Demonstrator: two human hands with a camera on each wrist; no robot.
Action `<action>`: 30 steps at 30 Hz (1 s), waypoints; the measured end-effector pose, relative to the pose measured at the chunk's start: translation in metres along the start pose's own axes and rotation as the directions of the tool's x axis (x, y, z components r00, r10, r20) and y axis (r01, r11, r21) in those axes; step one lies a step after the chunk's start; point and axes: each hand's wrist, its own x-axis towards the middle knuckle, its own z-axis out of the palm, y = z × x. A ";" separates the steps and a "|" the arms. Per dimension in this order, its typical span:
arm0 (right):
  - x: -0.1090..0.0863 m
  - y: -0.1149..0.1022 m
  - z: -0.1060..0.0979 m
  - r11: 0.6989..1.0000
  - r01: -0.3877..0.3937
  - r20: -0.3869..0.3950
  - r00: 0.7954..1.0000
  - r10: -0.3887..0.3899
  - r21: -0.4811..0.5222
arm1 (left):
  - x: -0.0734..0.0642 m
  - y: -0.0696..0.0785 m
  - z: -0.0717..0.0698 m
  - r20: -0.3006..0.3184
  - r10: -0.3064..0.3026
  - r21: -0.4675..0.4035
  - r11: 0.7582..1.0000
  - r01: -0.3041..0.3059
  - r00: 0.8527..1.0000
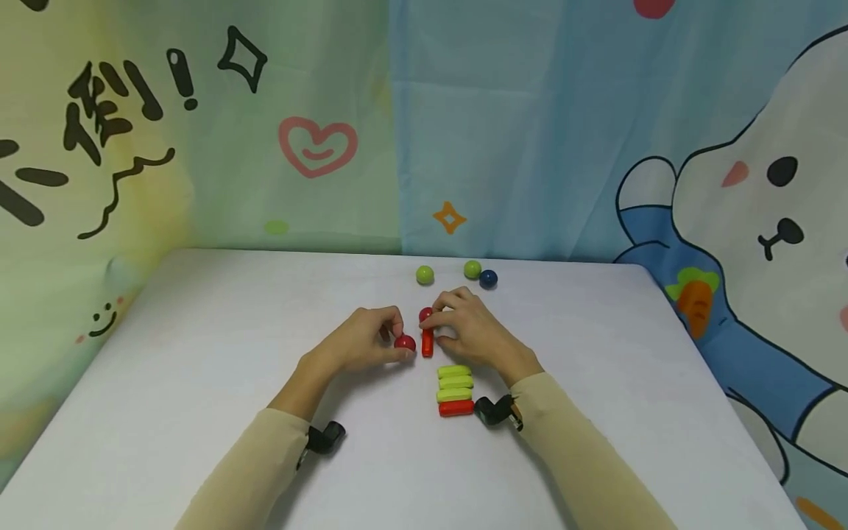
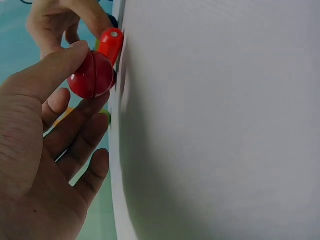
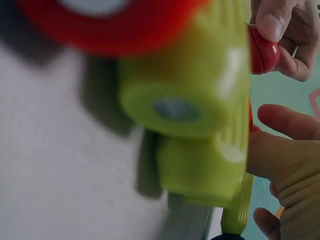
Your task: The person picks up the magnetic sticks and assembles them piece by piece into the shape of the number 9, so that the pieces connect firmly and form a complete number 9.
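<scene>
My left hand (image 1: 364, 340) pinches a shiny red ball (image 1: 405, 343) between thumb and fingertips. The left wrist view shows a thin seam round this ball (image 2: 92, 75), with the other fingers spread below it. Just to the right, a red stick (image 1: 427, 344) points toward me, a second red ball (image 1: 425, 314) at its far end. My right hand (image 1: 473, 331) grips this stick near that ball, its index fingertip over the join. A pale metal dot marks the stick's near end (image 2: 114, 35). The left hand's ball is close to the stick.
Nearer me lie several sticks side by side: yellow-green ones (image 1: 455, 383) and one red (image 1: 456, 408). They loom large under the right wrist camera. Beyond the hands sit two green balls (image 1: 425, 275) and a dark blue ball (image 1: 488, 279). A printed curtain (image 1: 477, 147) hangs behind the white table (image 1: 199, 368).
</scene>
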 end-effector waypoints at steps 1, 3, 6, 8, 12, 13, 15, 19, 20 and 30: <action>0.000 0.000 0.000 1.000 0.000 0.000 1.000 0.000 -0.008 | 0.000 0.000 0.001 0.004 -0.002 -0.001 1.000 0.002 1.000; 0.000 0.000 0.001 1.000 -0.001 0.004 1.000 0.002 -0.016 | -0.001 0.000 0.003 0.014 0.000 0.002 1.000 0.000 1.000; 0.000 -0.001 0.002 1.000 0.009 0.007 1.000 -0.009 -0.020 | -0.001 -0.001 0.005 0.021 0.001 0.011 1.000 -0.001 1.000; 0.000 0.000 0.003 1.000 0.019 0.009 1.000 -0.019 -0.023 | -0.002 -0.001 0.007 0.020 0.004 0.015 1.000 -0.004 1.000; 0.001 0.001 0.004 0.999 0.024 0.007 1.000 -0.024 -0.026 | -0.001 -0.001 0.009 0.012 0.015 0.014 1.000 -0.015 1.000; 0.002 0.001 0.004 0.999 0.022 0.006 1.000 -0.022 -0.026 | -0.001 0.000 0.009 0.010 0.020 0.013 1.000 -0.020 1.000; 0.002 0.001 0.005 0.999 0.022 0.005 1.000 -0.021 -0.027 | -0.001 0.000 0.010 0.013 0.017 0.014 1.000 -0.018 1.000; 0.005 -0.001 0.006 0.998 0.037 0.016 0.999 -0.036 -0.051 | -0.002 0.001 0.011 0.016 -0.001 0.022 1.000 0.001 1.000; 0.006 -0.002 0.006 0.997 0.043 0.020 0.999 -0.041 -0.059 | -0.002 0.001 0.011 0.017 -0.004 0.025 1.000 0.003 1.000; 0.006 0.002 0.004 0.997 0.039 0.013 0.999 -0.038 -0.063 | -0.003 0.006 0.015 0.008 0.027 0.037 0.999 -0.028 1.000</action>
